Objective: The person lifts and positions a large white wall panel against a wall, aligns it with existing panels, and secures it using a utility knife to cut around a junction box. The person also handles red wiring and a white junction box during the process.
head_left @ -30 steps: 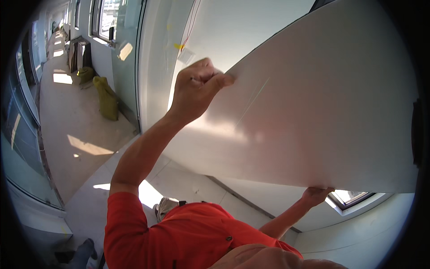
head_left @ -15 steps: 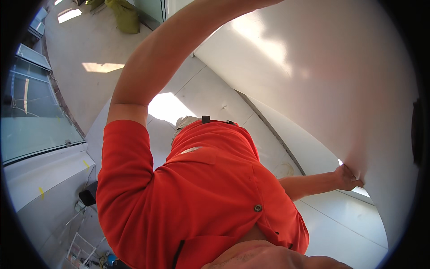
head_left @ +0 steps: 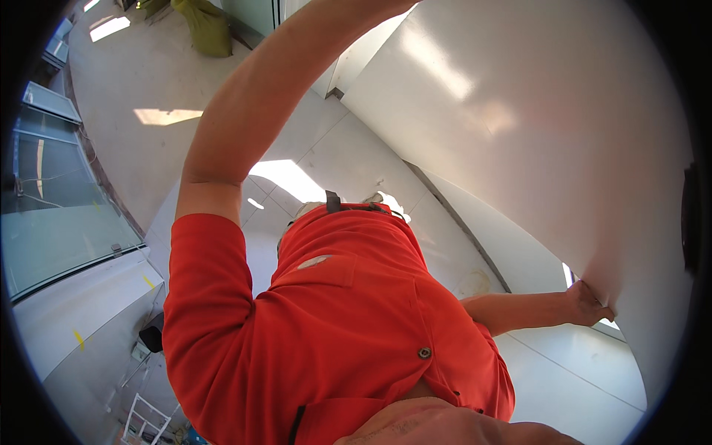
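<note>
A large glossy white panel (head_left: 534, 133) fills the right side of the view and carries bright reflections. My right hand (head_left: 589, 304) is closed on the panel's lower edge at the far right, with its fingers bent round the rim and partly hidden. My left forearm (head_left: 259, 111) reaches up along the panel's far left side and leaves the picture at the top. The left hand itself lies beyond the upper edge, so its fingers do not show.
Grey tiled floor (head_left: 326, 148) spreads below, crossed by a dark gap (head_left: 460, 222). At the far left stand glass panes (head_left: 59, 200). A white folding frame (head_left: 144, 419) and clutter lie lower left. A green sack (head_left: 204, 30) rests at the top.
The panel's far left edge has shifted, showing more floor and a corner beside my left forearm. That forearm has moved left, taking the hand out of view. My right hand moved slightly right and down.
</note>
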Action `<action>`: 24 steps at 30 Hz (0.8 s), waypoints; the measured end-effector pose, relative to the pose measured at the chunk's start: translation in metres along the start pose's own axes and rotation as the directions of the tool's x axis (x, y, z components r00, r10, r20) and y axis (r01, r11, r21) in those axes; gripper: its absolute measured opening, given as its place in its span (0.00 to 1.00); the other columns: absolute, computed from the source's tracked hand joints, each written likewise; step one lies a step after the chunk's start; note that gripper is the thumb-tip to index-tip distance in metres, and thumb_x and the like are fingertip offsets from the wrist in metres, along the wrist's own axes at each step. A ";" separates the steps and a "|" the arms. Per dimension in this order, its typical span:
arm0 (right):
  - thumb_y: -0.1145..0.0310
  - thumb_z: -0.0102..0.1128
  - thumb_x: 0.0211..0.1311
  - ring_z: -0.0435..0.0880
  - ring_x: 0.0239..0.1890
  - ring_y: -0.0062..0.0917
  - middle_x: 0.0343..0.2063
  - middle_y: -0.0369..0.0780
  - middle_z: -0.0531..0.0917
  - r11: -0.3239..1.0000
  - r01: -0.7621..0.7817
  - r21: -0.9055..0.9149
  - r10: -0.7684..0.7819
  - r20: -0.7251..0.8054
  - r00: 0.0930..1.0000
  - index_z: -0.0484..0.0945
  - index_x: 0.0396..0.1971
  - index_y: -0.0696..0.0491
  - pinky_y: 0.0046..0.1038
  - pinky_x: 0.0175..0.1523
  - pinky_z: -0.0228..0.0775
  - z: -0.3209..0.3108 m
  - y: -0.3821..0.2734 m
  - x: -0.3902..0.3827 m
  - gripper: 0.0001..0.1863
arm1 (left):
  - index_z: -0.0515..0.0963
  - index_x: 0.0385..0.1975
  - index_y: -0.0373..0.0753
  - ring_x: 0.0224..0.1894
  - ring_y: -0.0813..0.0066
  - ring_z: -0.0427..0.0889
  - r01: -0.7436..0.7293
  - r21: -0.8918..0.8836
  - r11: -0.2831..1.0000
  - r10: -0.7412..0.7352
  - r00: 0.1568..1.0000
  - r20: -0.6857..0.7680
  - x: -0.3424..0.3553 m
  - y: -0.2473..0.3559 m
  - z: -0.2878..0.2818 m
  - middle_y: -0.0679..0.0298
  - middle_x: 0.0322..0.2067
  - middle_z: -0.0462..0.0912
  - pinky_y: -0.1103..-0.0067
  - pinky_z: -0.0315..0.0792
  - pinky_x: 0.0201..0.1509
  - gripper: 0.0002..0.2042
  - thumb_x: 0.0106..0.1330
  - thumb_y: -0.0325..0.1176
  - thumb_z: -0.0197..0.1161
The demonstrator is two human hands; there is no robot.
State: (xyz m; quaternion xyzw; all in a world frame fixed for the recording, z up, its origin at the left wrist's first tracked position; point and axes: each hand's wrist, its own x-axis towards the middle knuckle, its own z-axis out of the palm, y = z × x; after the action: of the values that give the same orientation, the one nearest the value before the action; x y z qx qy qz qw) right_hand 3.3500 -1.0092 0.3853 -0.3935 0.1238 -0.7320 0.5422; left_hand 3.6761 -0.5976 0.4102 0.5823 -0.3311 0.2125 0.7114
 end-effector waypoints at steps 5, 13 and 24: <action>0.44 0.59 0.80 0.78 0.61 0.40 0.60 0.40 0.80 0.998 0.056 -0.027 -0.054 0.076 0.996 0.81 0.53 0.51 0.45 0.68 0.71 -0.013 0.020 0.013 0.23 | 0.85 0.32 0.34 0.32 0.77 0.81 0.081 0.015 0.997 -0.080 0.997 -0.019 0.009 -0.014 -0.009 0.62 0.27 0.84 0.79 0.75 0.36 0.33 0.68 0.66 0.73; 0.47 0.63 0.78 0.75 0.65 0.41 0.58 0.38 0.80 0.999 0.028 0.046 -0.030 0.042 0.999 0.83 0.46 0.46 0.50 0.72 0.66 0.034 0.042 -0.022 0.17 | 0.86 0.34 0.34 0.33 0.77 0.81 0.122 0.040 0.992 -0.122 0.992 -0.005 0.047 -0.069 -0.028 0.63 0.29 0.84 0.78 0.75 0.38 0.32 0.69 0.66 0.72; 0.50 0.64 0.78 0.77 0.61 0.40 0.54 0.37 0.81 0.998 0.030 0.059 -0.037 0.134 0.990 0.82 0.40 0.46 0.50 0.68 0.68 0.090 0.079 -0.052 0.14 | 0.87 0.36 0.34 0.34 0.77 0.81 0.179 0.044 0.983 -0.180 0.984 0.013 0.091 -0.135 -0.059 0.63 0.30 0.85 0.78 0.75 0.40 0.31 0.71 0.64 0.70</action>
State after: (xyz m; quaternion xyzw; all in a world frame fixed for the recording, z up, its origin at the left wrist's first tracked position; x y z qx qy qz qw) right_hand 3.4746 -0.9708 0.3737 -0.4283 0.0593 -0.7161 0.5479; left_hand 3.8448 -0.5797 0.3765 0.6264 -0.2786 0.1497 0.7125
